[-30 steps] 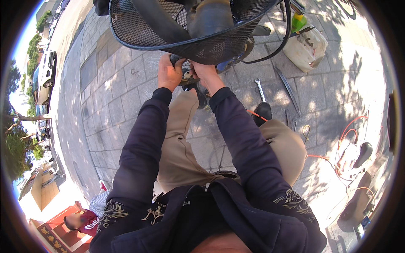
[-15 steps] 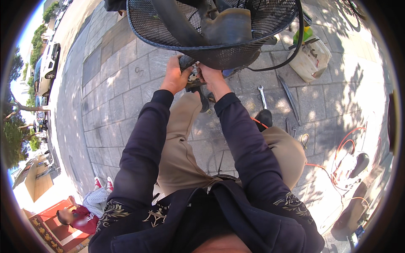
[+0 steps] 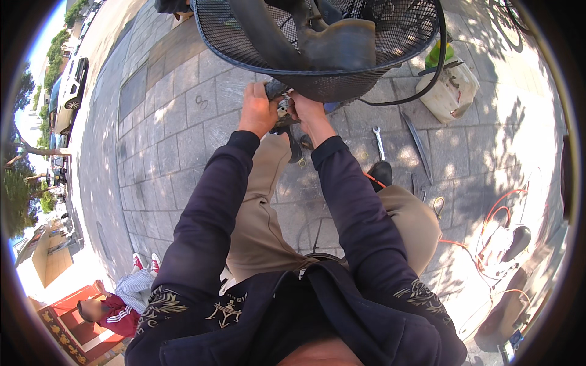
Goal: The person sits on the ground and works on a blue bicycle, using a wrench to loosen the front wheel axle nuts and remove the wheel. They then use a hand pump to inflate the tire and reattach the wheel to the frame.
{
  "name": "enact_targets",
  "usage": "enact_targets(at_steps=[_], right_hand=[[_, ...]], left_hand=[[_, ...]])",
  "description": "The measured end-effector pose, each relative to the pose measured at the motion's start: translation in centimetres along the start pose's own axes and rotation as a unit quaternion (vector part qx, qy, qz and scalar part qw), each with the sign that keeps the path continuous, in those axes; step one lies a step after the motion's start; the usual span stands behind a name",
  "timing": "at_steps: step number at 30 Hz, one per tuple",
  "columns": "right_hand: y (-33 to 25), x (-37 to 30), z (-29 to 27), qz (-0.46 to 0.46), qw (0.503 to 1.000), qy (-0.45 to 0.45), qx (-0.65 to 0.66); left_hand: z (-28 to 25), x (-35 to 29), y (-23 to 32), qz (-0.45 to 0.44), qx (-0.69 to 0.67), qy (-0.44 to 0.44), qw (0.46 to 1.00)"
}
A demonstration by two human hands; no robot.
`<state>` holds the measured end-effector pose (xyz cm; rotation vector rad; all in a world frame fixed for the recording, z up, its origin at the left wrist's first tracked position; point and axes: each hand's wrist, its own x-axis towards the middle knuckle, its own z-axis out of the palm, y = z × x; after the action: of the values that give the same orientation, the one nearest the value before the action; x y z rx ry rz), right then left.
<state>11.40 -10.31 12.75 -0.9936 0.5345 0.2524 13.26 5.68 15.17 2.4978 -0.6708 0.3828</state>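
Under the rim of a black mesh basket (image 3: 293,76), both hands work close together at a small silver metal part (image 3: 283,107). My left hand (image 3: 257,111) is closed against a dark rounded part (image 3: 276,89) just above that metal piece; its fingertips are mostly hidden. From the other side my right hand (image 3: 309,113) reaches in with fingers bent at the metal part. What its fingertips grip is hidden by the hand and the basket. Inside the basket lie a thick black rubber tube (image 3: 265,33) and a wide, dull curved piece (image 3: 342,46).
To the right on the paving lie a wrench (image 3: 379,143), a long dark flat bar (image 3: 418,146) and an orange hose (image 3: 467,245). A dirty white container (image 3: 448,94) stands beyond them. At the lower left sits a person in a maroon top (image 3: 119,314). Parked cars (image 3: 68,91) line the far left.
The basket has shifted slightly right in the picture. My left hand has turned, and its thumb no longer shows over the metal part. My right hand stays nearly in place.
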Motion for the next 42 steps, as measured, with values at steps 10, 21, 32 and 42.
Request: enact_targets(at_steps=[10,21,32,42], right_hand=[[0.6,0.6,-0.5,0.009,1.000,-0.018,-0.020],[1.4,1.3,-0.4,0.019,0.999,-0.032,-0.014],[2.0,1.7,-0.4,-0.008,0.999,-0.027,-0.019],[1.8,1.6,-0.8,0.000,0.999,-0.030,-0.036]], left_hand=[[-0.8,0.3,-1.3,-0.007,-0.037,-0.080,0.996],[-1.6,-1.1,-1.6,-0.136,-0.048,-0.091,0.985],[-3.5,0.3,0.0,-0.163,0.095,-0.186,0.964],[-3.5,0.9,-0.7,-0.125,0.061,-0.177,0.974]])
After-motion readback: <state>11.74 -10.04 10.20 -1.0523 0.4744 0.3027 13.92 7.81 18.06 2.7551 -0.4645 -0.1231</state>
